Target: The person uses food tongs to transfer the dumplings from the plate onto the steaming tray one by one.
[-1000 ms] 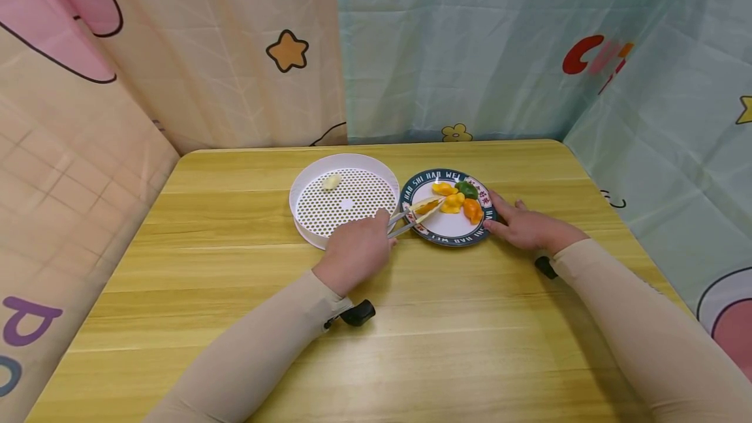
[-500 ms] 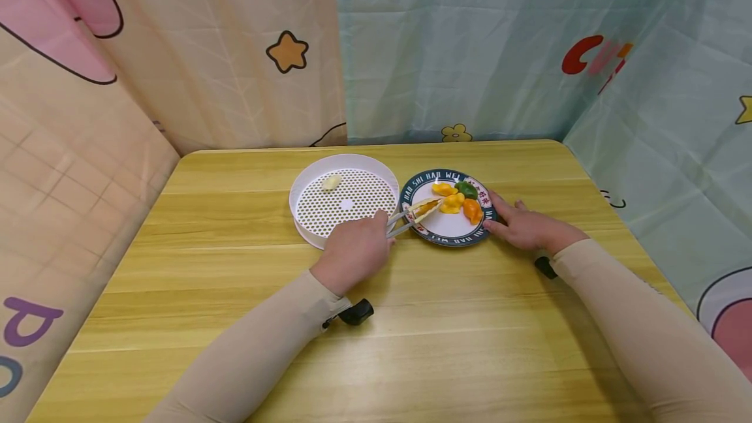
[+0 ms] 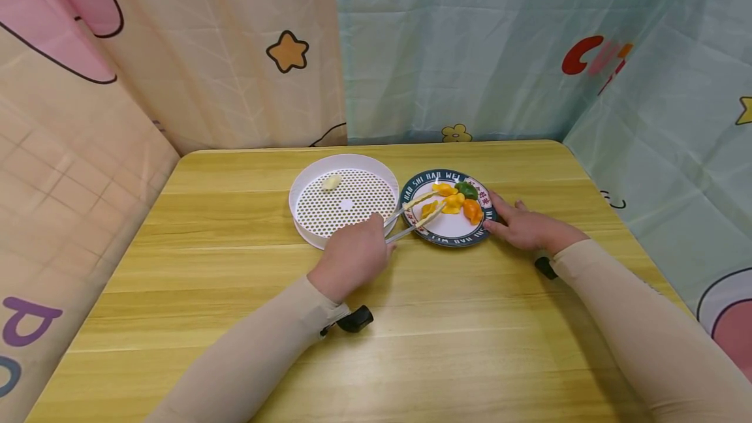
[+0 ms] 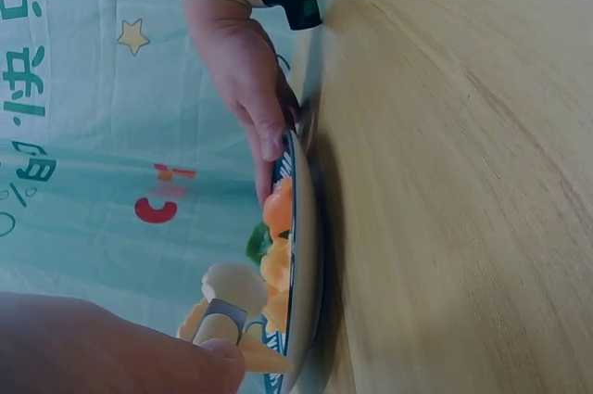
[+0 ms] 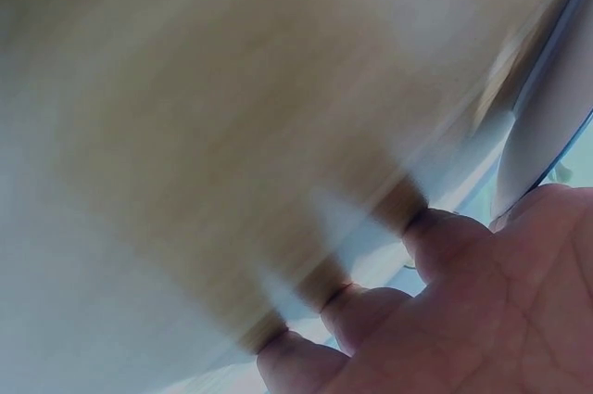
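Left hand [image 3: 355, 250] grips tongs [image 3: 421, 221], tips parted astride a yellow piece [image 3: 429, 209] at the left rim of a plate [image 3: 449, 241] near the worktop's [image 3: 437, 318] far edge; right hand [image 3: 525, 227], fingers extended, touches its right rim. Likely grasping or releasing; next seems to need squeezing or withdrawing.

The table [image 3: 446, 351] shows soft glare in the bright head view, blur in the right wrist's.
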A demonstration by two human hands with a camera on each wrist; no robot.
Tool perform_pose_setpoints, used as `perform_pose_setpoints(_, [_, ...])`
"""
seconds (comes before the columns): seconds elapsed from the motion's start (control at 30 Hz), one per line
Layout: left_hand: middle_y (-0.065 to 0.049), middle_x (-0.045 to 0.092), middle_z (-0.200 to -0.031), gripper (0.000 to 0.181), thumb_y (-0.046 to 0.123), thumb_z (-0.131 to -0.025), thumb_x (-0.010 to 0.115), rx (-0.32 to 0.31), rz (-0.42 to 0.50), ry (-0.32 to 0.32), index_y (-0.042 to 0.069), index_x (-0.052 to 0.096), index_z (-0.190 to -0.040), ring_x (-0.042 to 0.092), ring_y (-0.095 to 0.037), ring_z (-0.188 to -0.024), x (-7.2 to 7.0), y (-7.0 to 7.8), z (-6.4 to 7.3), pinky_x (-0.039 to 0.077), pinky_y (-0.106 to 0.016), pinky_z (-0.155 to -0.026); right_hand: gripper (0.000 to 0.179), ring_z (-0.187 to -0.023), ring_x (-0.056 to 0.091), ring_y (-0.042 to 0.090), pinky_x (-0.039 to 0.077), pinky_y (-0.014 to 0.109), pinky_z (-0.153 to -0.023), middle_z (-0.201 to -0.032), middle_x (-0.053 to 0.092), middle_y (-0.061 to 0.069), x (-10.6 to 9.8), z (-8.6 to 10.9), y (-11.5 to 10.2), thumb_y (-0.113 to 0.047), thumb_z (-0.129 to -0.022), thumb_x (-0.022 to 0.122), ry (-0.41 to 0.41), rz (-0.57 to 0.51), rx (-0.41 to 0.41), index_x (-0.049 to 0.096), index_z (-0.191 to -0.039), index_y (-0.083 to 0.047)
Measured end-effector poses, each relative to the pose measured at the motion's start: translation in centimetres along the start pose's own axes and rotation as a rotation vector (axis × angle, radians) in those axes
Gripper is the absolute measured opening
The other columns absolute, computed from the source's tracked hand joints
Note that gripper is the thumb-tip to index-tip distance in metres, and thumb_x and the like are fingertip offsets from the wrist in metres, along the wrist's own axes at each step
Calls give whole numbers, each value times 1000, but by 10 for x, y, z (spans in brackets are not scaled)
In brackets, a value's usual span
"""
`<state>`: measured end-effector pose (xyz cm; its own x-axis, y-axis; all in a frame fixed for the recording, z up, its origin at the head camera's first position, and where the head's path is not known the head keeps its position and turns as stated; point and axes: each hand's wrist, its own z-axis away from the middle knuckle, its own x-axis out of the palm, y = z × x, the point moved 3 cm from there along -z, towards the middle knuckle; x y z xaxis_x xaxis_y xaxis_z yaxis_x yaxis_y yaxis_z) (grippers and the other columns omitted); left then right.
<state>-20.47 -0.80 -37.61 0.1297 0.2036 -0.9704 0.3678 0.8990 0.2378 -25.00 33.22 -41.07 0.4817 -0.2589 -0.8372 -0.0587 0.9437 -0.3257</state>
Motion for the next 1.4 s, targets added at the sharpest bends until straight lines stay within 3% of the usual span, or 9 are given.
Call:
perform_pose_setpoints(0.3, [-4, 58, -73, 39, 42, -102, 67, 8, -21, 9, 4, 58, -108, 57, -20, -58, -3, 4, 6, 44, -36, -48, 93, -151, -4, 68, 11, 79, -118, -172, 5, 32, -1, 0, 0, -68, -107, 35, 5, -2, -6, -11, -168, -16])
perform_pose_setpoints(0.7, [-4, 61, -74, 34, 38, -102, 67, -21, 10, -19, 6, 58, -106, 57, -23, -59, 1, 4, -1, 45, -37, -50, 93, -151, -4, 68, 11, 79, -118, -172, 5, 31, -1, 1, -2, -68, -107, 35, 3, -5, -7, -10, -168, -16])
perform_pose_setpoints(1.4, [-2, 61, -76, 33, 41, -104, 64, 13, -70, -26, 8, 62, -106, 58, -22, -61, -1, 2, -4, 45, -36, -50, 93, -152, -4, 68, 11, 79, -118, -172, 4, 31, -1, 3, -2, -69, -107, 35, 0, -3, -8, -10, -168, -15])
